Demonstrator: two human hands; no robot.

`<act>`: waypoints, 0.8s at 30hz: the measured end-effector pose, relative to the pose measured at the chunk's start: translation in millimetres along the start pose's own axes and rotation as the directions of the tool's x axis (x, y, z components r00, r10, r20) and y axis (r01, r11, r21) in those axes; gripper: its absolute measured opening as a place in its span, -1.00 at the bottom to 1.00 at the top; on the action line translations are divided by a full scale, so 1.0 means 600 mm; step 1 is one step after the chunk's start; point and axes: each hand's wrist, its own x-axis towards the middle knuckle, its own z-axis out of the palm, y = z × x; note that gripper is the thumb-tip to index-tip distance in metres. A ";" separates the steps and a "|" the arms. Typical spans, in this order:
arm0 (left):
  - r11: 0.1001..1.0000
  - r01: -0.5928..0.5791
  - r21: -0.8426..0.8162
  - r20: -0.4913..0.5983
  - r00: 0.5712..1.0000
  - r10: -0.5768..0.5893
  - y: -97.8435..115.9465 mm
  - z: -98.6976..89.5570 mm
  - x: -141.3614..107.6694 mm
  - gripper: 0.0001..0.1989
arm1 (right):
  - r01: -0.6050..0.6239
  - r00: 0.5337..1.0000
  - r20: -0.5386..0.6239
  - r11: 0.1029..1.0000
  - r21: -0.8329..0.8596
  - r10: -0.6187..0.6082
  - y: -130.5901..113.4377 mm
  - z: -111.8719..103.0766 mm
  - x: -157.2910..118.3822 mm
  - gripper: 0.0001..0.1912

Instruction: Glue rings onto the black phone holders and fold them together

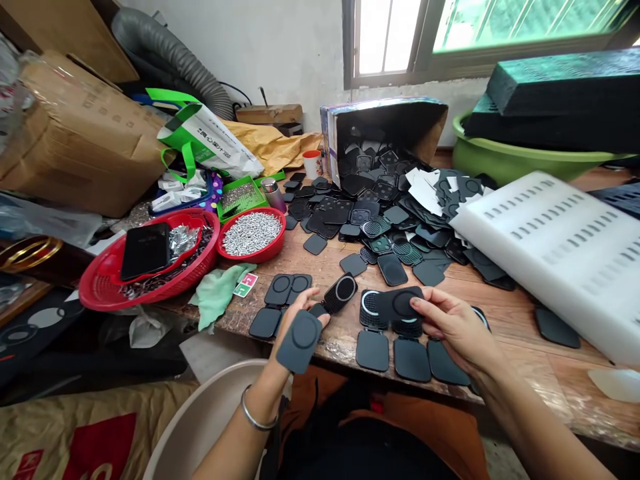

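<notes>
My left hand is closed on a black folding panel piece, likely a folding charger. One square panel with a faint ring lies over the back of that hand; another panel with a pale ring sticks out past the fingers. Between thumb and fingers, my right hand pinches a thin dark sheet marked with a circle. That sheet hovers over or rests on opened black pieces with textured faces; contact is unclear. Their smooth square panels line the table's front edge. More closed square pieces sit left of my left hand.
Loose black panels spill from a tipped box. A white foam tray leans at right, before a green basin. Red baskets stand left, one holding small metal parts. A pale bin stands below the edge.
</notes>
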 end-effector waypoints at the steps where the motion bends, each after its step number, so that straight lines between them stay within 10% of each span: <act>1: 0.994 0.060 -0.094 0.035 0.998 -0.057 0.006 -0.002 0.001 -0.49 | -0.004 1.000 0.013 1.000 0.001 0.004 -0.004 0.000 0.002 -0.74; 9: 0.891 0.343 -0.296 0.483 0.859 -0.170 0.073 0.049 -0.027 -0.70 | -0.158 0.985 0.077 0.984 0.075 0.153 -0.006 0.001 0.009 -0.69; 15: 0.873 0.400 -0.280 0.564 0.804 -0.188 0.066 0.077 -0.028 -0.69 | -0.198 0.979 0.069 0.978 0.066 0.193 0.003 -0.002 0.002 -0.62; 24: 0.884 0.343 -0.316 0.541 0.831 -0.129 0.068 0.085 -0.040 -0.70 | -0.209 0.976 0.072 0.976 0.054 0.205 0.009 -0.002 -0.008 -0.68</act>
